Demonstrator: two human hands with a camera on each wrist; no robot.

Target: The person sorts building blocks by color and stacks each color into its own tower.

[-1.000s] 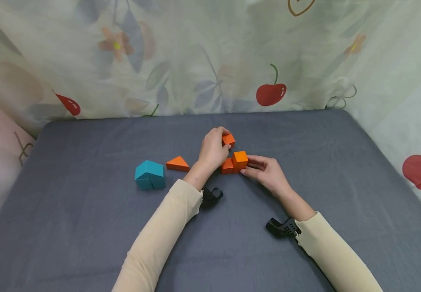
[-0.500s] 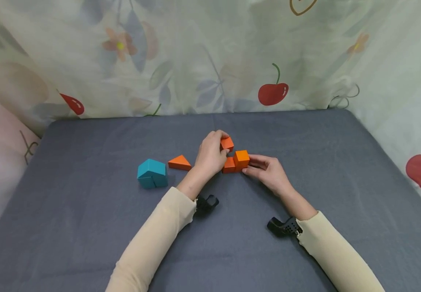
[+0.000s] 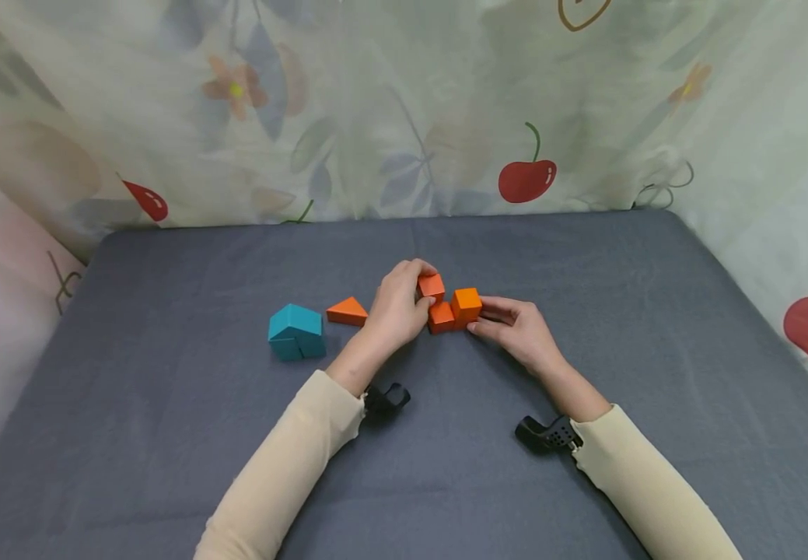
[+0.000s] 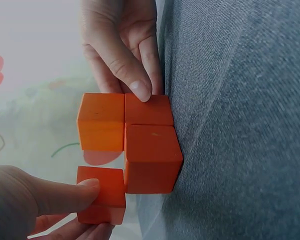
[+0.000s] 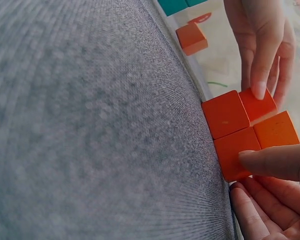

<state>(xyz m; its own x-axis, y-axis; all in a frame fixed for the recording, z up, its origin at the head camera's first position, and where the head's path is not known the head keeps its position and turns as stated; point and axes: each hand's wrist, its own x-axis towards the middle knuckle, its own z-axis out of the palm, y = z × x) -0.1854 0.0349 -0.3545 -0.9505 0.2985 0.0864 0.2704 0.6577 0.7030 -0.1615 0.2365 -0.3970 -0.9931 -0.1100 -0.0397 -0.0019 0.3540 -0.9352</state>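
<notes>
My left hand [image 3: 393, 315] pinches a red-orange cube [image 4: 111, 187] between thumb and fingers. It hangs close over the lower left cube [image 4: 152, 160], which stands on the cloth. Against that one's side sits the lower right cube [image 5: 234, 155], topped by a lighter orange cube [image 3: 466, 303]. My right hand [image 3: 519, 334] grips the lower right cube from the right, thumb on its near face and fingers behind it. In the right wrist view the lifted cube partly hides behind the lower left one.
Left of the hands an orange triangular block [image 3: 348, 312] lies on the grey cloth [image 3: 445, 467]. Farther left stands a small teal house shape [image 3: 296, 332] built of blocks. A patterned curtain [image 3: 348, 109] hangs behind the table.
My left hand has come nearer and slightly left with its cube, from behind the stack to over the lower left cube. The right hand keeps its grip in place.
</notes>
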